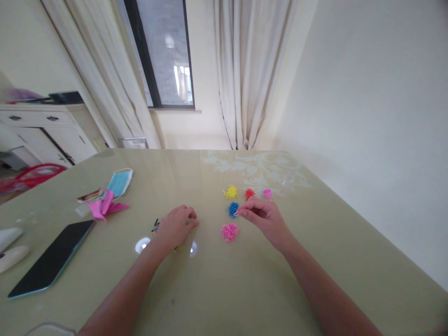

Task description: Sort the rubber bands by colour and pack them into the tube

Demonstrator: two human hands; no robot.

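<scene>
Across the lower part of the view spreads a glossy greenish worktop (224,289). Beyond its far edge hang a left curtain (105,70) and a right curtain (245,70), both pale, with a dark-framed window (161,56) between them and a white cabinet (38,135) to the left.

On the left of the worktop a dark-screened tablet (52,259) lies flat, set at a slant. The right hand (264,219) is closed to a narrow pinch, thumb against fingertip. The left hand (178,224) is palm down over the worktop with its fingers loosely bent; whether it holds anything I cannot tell. Past the tablet lie a blue face mask (119,183) and, just in front of it, a pink folded paper shape (106,205).

Between the two hands and a little beyond them sit four small heaps of bands: a pink heap (230,232) nearest, a blue heap (233,209) behind it, then a yellow heap (231,192), with a red heap (249,194) to the right of the yellow. A small pink cup (268,194) stands right of the red one. Smallest is the pale loop (236,213) in the right hand's pinch, held at the blue heap's right edge; whether it touches the bands is unclear.
</scene>
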